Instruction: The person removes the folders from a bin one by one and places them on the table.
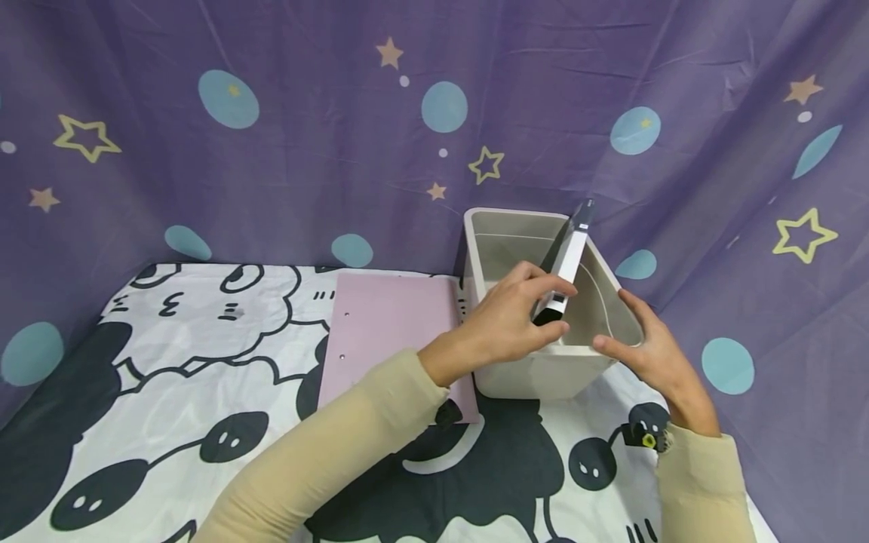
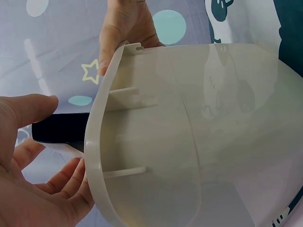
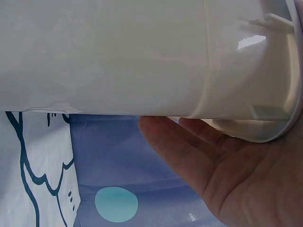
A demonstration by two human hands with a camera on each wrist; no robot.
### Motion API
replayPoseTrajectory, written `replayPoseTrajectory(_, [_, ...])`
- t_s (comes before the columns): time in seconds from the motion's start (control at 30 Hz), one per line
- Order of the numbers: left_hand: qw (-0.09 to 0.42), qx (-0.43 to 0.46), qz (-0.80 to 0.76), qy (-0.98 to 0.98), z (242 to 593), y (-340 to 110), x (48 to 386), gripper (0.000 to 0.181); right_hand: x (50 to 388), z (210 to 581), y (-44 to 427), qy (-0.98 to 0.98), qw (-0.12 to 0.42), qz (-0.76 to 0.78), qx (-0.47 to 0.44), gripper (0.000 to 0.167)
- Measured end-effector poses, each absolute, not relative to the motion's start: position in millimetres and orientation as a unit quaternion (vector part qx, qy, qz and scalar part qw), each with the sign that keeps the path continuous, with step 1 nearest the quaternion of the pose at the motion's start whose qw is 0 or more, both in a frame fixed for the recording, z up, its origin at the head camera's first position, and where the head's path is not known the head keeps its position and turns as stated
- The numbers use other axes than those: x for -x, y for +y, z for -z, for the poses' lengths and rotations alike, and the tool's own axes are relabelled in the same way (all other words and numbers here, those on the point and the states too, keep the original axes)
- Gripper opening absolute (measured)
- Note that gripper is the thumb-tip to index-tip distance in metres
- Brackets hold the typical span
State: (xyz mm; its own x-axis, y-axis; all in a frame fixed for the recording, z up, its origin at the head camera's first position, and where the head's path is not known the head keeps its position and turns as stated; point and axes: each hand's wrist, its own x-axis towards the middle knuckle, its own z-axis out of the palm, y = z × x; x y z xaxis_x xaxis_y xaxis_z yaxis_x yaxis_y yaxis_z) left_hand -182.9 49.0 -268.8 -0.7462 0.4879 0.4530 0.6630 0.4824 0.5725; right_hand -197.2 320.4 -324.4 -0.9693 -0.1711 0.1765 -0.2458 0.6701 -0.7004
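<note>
While bin (image 1: pixel 532 377) stands on cartoon-print cloth (image 1: pixel 204 392), purple curtain (image 1: pixel 326 136) hangs behind.

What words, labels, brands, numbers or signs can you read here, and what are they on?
There are none I can read as text.
Black-and-white flat object: small dark marks on its white edge, too small to read.
Off-white plastic bin: no lettering visible.
Pink sheet: no lettering visible.
Cartoon-print cloth: drawn shapes only.
</note>
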Motion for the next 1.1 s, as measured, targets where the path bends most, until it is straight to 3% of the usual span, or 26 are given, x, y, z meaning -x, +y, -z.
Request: replayPoseTrajectory(1.1, [0.133, 0.328, 0.395, -0.848, 268.4, 23.0, 192.0, 0.038, 197.7, 324.9, 320.5, -0.910, 0.059, -0.394, -0.118, 0.092])
